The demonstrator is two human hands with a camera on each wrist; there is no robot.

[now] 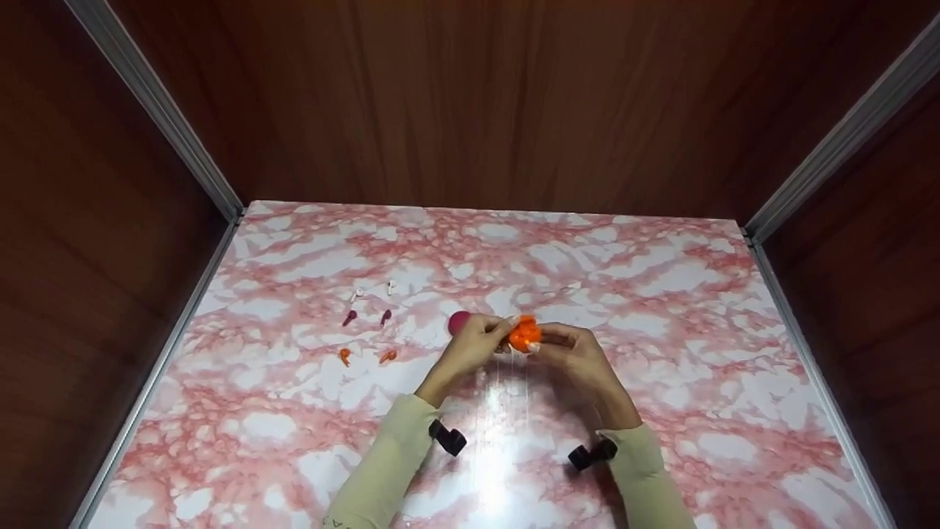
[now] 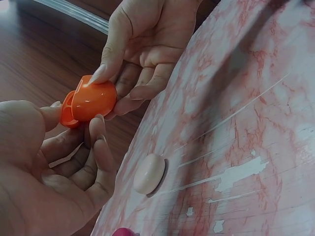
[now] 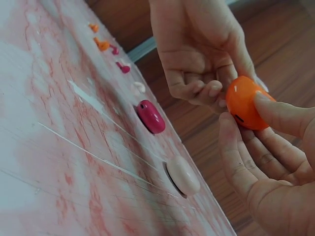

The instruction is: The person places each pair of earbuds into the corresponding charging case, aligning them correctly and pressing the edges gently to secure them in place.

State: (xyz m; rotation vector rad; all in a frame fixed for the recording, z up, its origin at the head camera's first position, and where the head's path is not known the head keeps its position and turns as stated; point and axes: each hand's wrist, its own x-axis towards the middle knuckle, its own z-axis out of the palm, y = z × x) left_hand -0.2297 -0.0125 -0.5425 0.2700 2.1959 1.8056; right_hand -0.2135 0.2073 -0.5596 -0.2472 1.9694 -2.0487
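Observation:
An orange earbud case (image 1: pixel 524 334) is held up above the table between both hands. Its lid stands ajar in the left wrist view, where the open edge faces the left palm. My left hand (image 1: pixel 470 349) pinches the lid side with thumb and fingers. From the other side my right hand (image 1: pixel 584 356) grips the rounded body, thumb on top. The inside of the case is mostly hidden. Below the hands, a magenta earbud case (image 3: pixel 151 117) and a white earbud case (image 3: pixel 183 176) lie closed on the table.
Left of the hands lie loose earbuds in pairs: orange earbuds (image 1: pixel 344 357), magenta earbuds (image 1: pixel 385 317) and white earbuds (image 1: pixel 357 294). The pink-and-white marbled table (image 1: pixel 624 279) is bounded by dark wooden panels (image 1: pixel 470 110) with metal edging at the back and sides.

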